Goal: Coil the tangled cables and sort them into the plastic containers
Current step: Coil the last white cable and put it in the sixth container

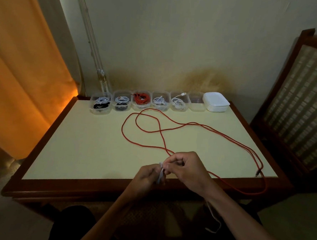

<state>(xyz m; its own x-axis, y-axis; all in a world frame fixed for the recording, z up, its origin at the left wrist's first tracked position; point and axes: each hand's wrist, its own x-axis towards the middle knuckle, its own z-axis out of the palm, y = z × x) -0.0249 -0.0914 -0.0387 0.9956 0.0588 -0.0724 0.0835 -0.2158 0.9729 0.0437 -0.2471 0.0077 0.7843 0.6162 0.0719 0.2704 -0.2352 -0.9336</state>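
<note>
**A:** So where are we at? Looks mostly done to me. Along the far edge of the table (96, 153) we've got a row of six clear plastic containers (149, 100), and five already hold coils: whitish and black ones at the left end, a red coil in the third, whitish ones in the next two. The sixth container (197, 104), beside the stack of white lids (216, 102), looks empty.

**B:** Yep, so two cables left, I'd say. The long red cable (144, 131) lies in loose loops across the table, spilling over the near right edge, not coiled yet. And we're holding a small pale cable (161, 173) at the near edge: left hand (147, 176) and right hand (186, 169) are close together, both pinching it, fingers curled.

**A:** How's that pale one look?

**B:** Thin, bunched up between the fingers. Can't tell how much is wound.
</note>
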